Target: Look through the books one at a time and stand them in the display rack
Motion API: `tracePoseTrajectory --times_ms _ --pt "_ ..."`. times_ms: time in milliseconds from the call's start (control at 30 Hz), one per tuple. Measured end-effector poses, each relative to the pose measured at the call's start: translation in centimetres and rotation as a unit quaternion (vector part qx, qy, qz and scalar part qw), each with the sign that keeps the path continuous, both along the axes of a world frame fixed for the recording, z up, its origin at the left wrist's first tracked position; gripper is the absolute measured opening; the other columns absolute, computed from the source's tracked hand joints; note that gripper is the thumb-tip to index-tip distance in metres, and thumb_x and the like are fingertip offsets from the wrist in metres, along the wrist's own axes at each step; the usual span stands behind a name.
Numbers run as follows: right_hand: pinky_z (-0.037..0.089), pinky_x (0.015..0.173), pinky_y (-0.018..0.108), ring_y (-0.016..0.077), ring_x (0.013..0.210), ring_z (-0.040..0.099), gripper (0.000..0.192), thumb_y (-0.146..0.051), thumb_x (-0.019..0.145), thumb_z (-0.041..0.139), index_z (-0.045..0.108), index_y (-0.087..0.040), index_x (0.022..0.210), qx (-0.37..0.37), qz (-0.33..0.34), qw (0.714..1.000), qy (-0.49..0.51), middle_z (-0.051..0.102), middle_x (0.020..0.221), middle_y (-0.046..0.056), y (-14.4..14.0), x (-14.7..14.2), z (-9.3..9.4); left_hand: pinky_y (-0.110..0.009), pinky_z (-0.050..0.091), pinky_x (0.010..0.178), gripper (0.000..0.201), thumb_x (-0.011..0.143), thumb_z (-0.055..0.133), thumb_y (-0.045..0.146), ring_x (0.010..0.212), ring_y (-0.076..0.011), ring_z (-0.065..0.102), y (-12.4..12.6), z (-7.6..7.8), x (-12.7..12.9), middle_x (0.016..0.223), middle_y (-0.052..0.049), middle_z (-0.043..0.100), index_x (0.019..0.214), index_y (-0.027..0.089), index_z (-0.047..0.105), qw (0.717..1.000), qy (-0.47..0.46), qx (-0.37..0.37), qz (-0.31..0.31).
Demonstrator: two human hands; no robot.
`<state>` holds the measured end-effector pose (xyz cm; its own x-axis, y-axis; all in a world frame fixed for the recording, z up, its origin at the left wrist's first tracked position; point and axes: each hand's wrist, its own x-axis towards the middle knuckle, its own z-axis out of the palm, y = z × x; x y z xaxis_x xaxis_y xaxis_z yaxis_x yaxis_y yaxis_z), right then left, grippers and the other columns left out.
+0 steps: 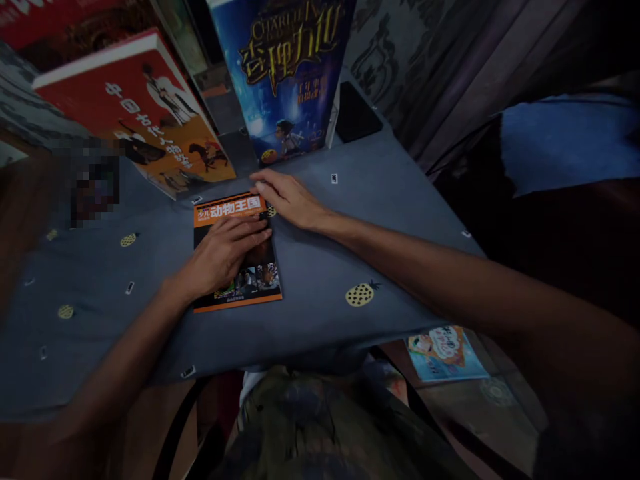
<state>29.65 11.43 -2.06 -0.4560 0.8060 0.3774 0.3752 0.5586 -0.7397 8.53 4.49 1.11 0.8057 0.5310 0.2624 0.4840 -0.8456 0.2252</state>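
Note:
A black and orange book [240,303] with animal pictures along its lower cover lies closed on the grey tablecloth. My left hand [227,250] rests flat on the middle of that cover, fingers stretched to the right. At the book's upper right corner is my right hand [287,197], its fingers extended and its fingertips near the top edge. Whether those fingertips touch the cover or the cloth, I cannot tell. Part of the cover picture is hidden under my left hand.
Behind the hands stand a blue book [290,87] and a red and orange book [145,120], both upright. A dark flat object [357,113] lies at the table's back right. Below the table's front edge, a light blue book [445,353] lies lower down.

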Motion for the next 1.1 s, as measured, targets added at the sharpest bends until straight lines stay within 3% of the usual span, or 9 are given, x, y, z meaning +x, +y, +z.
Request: tracePoseTrajectory --times_ms 167,433,800,967,1100 --pt "0.048 0.099 0.039 0.0229 0.114 0.064 0.043 -0.04 0.107 0.031 0.058 -0.016 0.129 0.013 -0.005 1.0 -0.022 0.071 0.12 0.01 -0.1 0.0 0.0 -0.052 0.042 0.112 0.049 0.098 0.043 0.012 0.136 -0.0248 0.052 -3.0 0.6 -0.1 0.14 -0.006 0.064 0.142 0.029 0.055 0.999 0.036 -0.015 -0.012" --pt "0.048 0.099 0.04 0.0235 0.113 0.065 0.042 -0.041 0.107 0.03 0.059 -0.018 0.126 0.024 -0.005 0.999 -0.034 0.072 0.119 0.009 0.0 -0.1 -0.1 -0.05 0.044 0.111 0.055 0.089 0.045 0.002 0.137 -0.0251 0.049 -8.2 1.1 0.1 0.141 -0.01 0.062 0.14 0.021 0.056 0.998 0.06 -0.017 -0.025" --pt "0.049 0.098 0.04 0.0243 0.111 0.066 0.038 -0.033 0.104 0.036 0.062 -0.016 0.126 0.041 -0.008 0.997 -0.058 0.073 0.12 0.011 -1.0 -0.2 0.3 -0.048 0.045 0.113 0.057 0.09 0.04 0.002 0.134 -0.0225 0.055 -11.2 -0.1 -0.1 0.138 -0.01 0.065 0.143 0.022 0.053 0.998 0.037 0.019 0.042" --pt "0.045 0.104 0.047 0.0261 0.111 0.065 0.035 -0.028 0.103 0.038 0.062 -0.017 0.125 0.079 0.008 0.993 -0.093 0.072 0.12 0.012 -1.3 -0.5 0.1 -0.046 0.05 0.108 0.053 0.095 0.042 0.007 0.131 -0.0217 0.058 -11.0 0.5 -0.5 0.136 -0.01 0.066 0.144 0.025 0.051 0.999 -0.001 -0.022 0.039" --pt "0.038 0.11 0.052 0.0271 0.117 0.064 0.035 -0.026 0.102 0.039 0.063 -0.017 0.126 0.103 0.01 0.988 -0.116 0.07 0.127 0.013 -1.6 -0.6 -0.1 -0.041 0.052 0.104 0.041 0.098 0.042 0.011 0.123 -0.0204 0.062 -7.1 1.0 -2.5 0.13 -0.012 0.069 0.135 0.02 0.059 0.996 -0.038 -0.026 0.077"
